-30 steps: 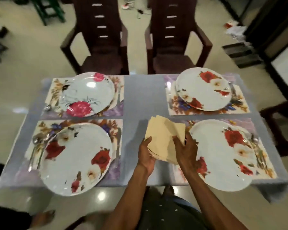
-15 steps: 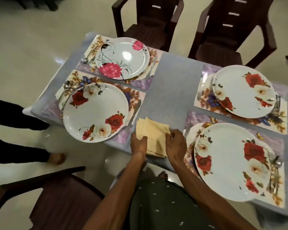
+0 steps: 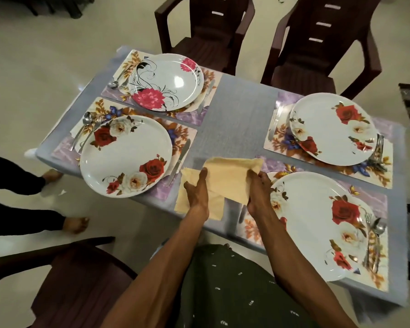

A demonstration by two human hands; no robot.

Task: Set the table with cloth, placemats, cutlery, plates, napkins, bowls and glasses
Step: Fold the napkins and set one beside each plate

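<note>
A grey cloth [image 3: 242, 107] covers the table. Several floral placemats lie on it, each with a white flowered plate and cutlery: near left plate [image 3: 126, 156], far left plate [image 3: 166, 81], far right plate [image 3: 333, 127], near right plate [image 3: 317, 223]. A stack of pale yellow napkins [image 3: 199, 204] lies at the near edge between the two near settings. My left hand [image 3: 198, 190] presses on the stack. My right hand [image 3: 258, 189] grips one napkin [image 3: 230, 174] lifted off the stack and partly unfolded.
Two dark brown chairs [image 3: 206, 31] [image 3: 317, 43] stand at the far side, and another chair [image 3: 64, 280] is at the near left. A second person's legs and feet [image 3: 76, 223] are on the floor at the left. A knife [image 3: 179, 162] lies beside the near left plate.
The view has swung left and closer to the table. My right hand has lifted the top napkin off the stack and drawn it to the right while my left hand stays on the stack.
</note>
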